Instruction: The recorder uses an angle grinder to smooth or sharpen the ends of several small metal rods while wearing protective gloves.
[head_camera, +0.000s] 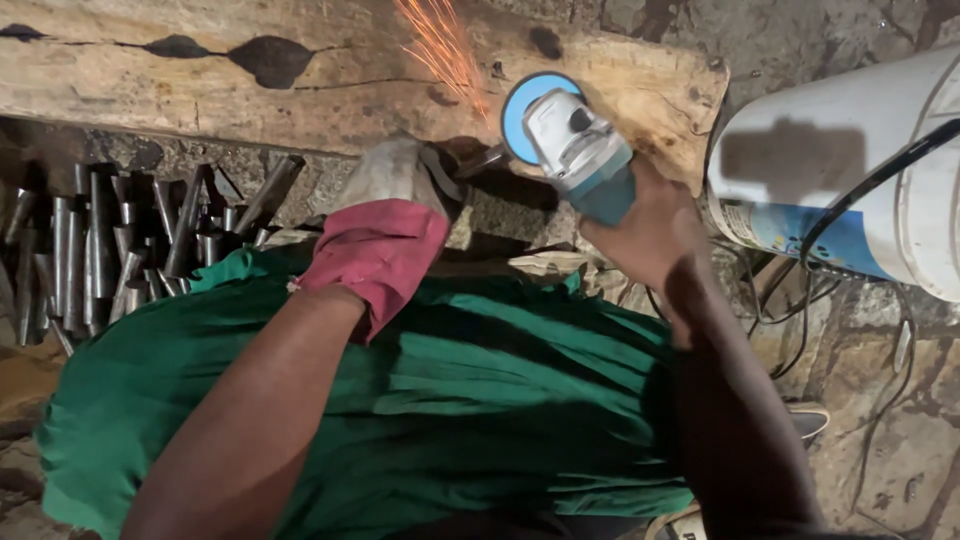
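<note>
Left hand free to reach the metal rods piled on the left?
Probably not as is: the gloved left hand is pressing a small metal piece on the wooden beam beside the grinder; otherwise the way to the rods looks open.

I count one angle grinder (580, 150), one glove (385, 225), one wooden plank (300, 90) and one white bucket (850, 160). The metal rods (120, 250) lie heaped, too many for me to count exactly.

I saw one container: a white plastic bucket (860, 150) lying on its side at upper right | it carried a blue-and-cream label (800, 232) along its lower edge | print was too blurred to read | I saw no signs or screens.
</note>
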